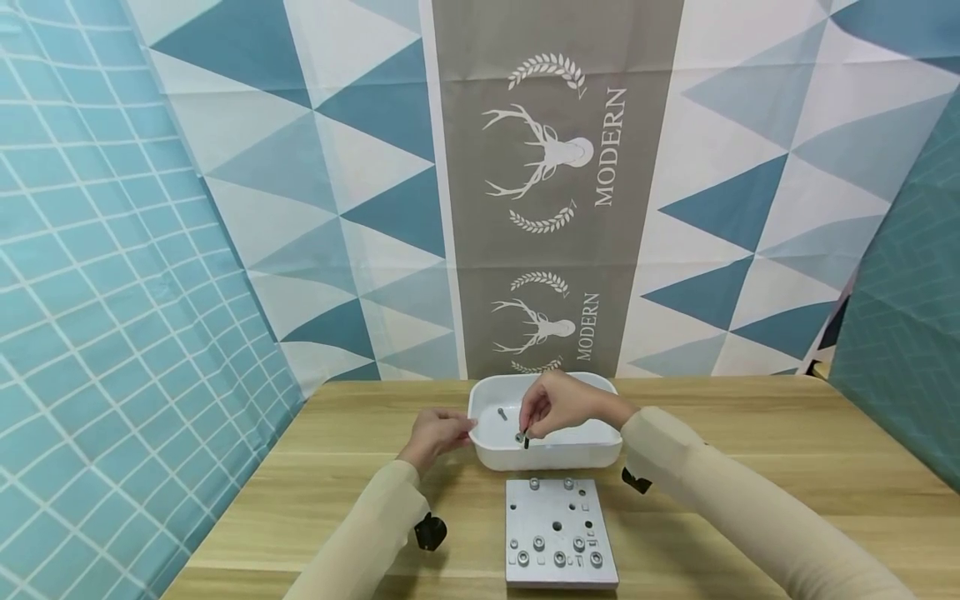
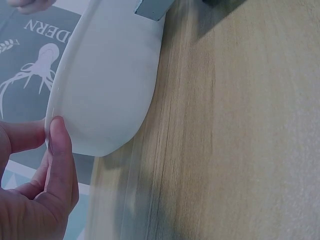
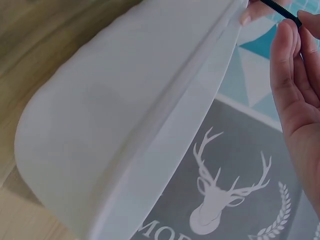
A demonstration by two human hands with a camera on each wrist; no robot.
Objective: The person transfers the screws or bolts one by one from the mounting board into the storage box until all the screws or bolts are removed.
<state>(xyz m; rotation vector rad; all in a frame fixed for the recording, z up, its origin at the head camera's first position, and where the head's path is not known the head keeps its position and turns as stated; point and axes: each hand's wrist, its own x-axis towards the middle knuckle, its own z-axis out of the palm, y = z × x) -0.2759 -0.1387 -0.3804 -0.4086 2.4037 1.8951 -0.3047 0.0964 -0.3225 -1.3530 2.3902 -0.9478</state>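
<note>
At the left end of the white plastic basin (image 1: 551,457), my left hand (image 1: 438,433) pinches the rim between thumb and fingers, as the left wrist view shows. My right hand (image 1: 557,405) is over the basin's front wall and pinches a dark threaded screw (image 3: 281,11) between thumb and fingertips. Inside the basin lies a grey bolt (image 1: 502,413). A small round metal piece (image 1: 520,437) shows right beside the right fingertips. In front of the basin sits a silver metal plate (image 1: 551,517) with several socket-head screws standing in it and several bare holes.
The wooden table (image 1: 390,500) carries the basin and the plate, which lie close together. A patterned cloth (image 1: 555,167) with deer heads hangs behind the table's far edge. Blue tiled sheeting (image 1: 135,292) hangs along the left side, and green cloth (image 1: 907,275) on the right.
</note>
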